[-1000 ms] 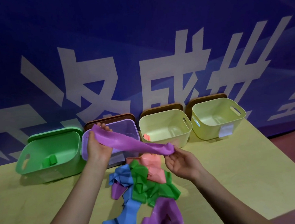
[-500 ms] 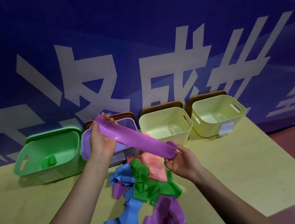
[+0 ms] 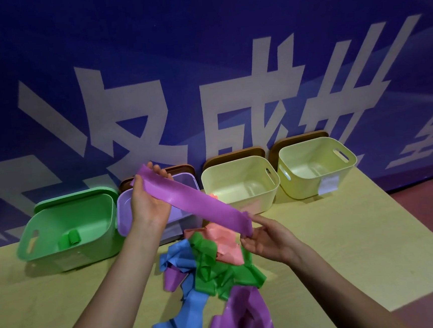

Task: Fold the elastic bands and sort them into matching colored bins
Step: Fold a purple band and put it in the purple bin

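A big blue wall with white signs (image 3: 230,89) is standing behind everything. Under it, a wide yellow wooden surface (image 3: 348,244) is carrying four plastic bins in a row. The green plastic bin (image 3: 66,226) is sitting on the far left, and a small green folded band (image 3: 69,239) is lying inside it. Next to it is the pale purple plastic bin (image 3: 186,184), then a cream plastic bin (image 3: 240,182), then a yellow-green plastic bin (image 3: 315,165) with a white label.

In front of the bins, a loose pile of stretchy bands (image 3: 206,269) is lying on the surface: blue, green, pink and purple ones, all tangled.

Above the pile, the person is holding one long purple stretchy band (image 3: 195,202) pulled flat in the air. The left hand (image 3: 148,203) is pinching the far end, up over the purple bin. The right hand (image 3: 266,238) is pinching the near end between thumb and fingers. Both grips are closed on the band.

I think the fold is just getting started. To do it well, the person should be keeping the band flat with no twist, bringing the two ends together so the edges line up, and pressing the bend neat. Then folding again makes it small enough. The purple bin looks like the right home, and it is close by the left hand.
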Demonstrator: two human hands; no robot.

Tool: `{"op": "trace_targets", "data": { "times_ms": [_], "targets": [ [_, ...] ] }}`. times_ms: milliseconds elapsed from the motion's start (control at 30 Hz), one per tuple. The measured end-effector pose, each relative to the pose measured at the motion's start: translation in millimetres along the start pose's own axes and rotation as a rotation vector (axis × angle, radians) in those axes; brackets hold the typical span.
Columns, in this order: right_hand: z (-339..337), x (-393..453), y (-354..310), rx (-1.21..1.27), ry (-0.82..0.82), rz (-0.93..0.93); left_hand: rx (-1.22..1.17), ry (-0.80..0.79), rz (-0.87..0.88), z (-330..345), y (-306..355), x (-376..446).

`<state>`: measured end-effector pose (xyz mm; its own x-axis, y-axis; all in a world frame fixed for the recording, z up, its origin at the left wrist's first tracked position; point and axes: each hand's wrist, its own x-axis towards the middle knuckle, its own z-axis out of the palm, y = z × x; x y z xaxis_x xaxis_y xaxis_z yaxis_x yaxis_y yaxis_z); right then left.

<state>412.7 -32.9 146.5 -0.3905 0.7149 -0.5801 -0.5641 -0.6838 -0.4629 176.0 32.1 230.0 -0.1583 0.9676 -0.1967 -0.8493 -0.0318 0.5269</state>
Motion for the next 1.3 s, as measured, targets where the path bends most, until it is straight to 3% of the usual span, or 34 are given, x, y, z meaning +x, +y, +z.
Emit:
{"op": "trace_targets", "data": {
  "times_ms": [133, 333, 500, 700, 867, 1000, 1100, 1200, 1300],
  "targets": [
    [-3, 4, 9, -0.097, 0.107, 0.018, 0.025, -0.011, 0.005, -1, -2, 0],
    [-10, 4, 6, -0.118, 0.130, -0.190, 0.033, 0.013, 0.004, 1, 0, -1],
    [-13, -1, 7, -0.389, 0.275, -0.375, 0.064, 0.012, 0.000, 3, -1, -2],
    [-20, -1, 9, -0.245, 0.273, -0.519, 0.051, 0.001, 0.010, 12, -6, -8],
    [-29, 3, 13, -0.615, 0.399, -0.532, 0.110, -0.069, 0.023, 28, -9, -23],
    [-24, 9, 15, -0.939, 0.422, -0.558, 0.213, -0.164, -0.084, 41, -21, -45],
    [5, 4, 9, -1.032, 0.284, -0.724, 0.245, -0.217, -0.207, 46, -33, -60],
    [43, -2, 5, -0.971, 0.077, -0.809, 0.292, -0.218, -0.313, 46, -42, -70],
    [62, 0, 12, -0.944, 0.021, -0.873, 0.233, -0.191, -0.288, 43, -39, -68]
  ]
}}
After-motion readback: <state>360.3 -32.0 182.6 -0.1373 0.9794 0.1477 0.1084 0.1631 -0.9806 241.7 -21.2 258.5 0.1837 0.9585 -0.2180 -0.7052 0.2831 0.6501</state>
